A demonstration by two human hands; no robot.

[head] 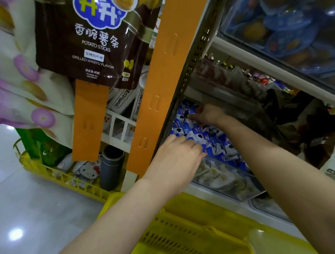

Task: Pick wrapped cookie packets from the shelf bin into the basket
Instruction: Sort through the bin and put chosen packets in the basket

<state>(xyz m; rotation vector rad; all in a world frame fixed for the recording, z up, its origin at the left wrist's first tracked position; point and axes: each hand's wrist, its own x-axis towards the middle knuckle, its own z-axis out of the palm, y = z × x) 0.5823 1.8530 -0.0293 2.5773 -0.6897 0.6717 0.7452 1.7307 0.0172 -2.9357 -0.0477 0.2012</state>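
Observation:
A clear shelf bin holds a heap of blue-and-white wrapped cookie packets. My left hand reaches into the front of the heap, its fingers curled round several packets at the tips. Deeper in the bin, my right hand pinches a packet at the back of the heap. Below me stands the yellow plastic basket, with its slotted wall showing and no packets visible inside.
An orange hanging strip and a perforated metal upright flank the bin on the left. A brown potato-sticks bag hangs above. A second yellow basket with goods sits on the glossy floor at left. More snacks fill the shelves at right.

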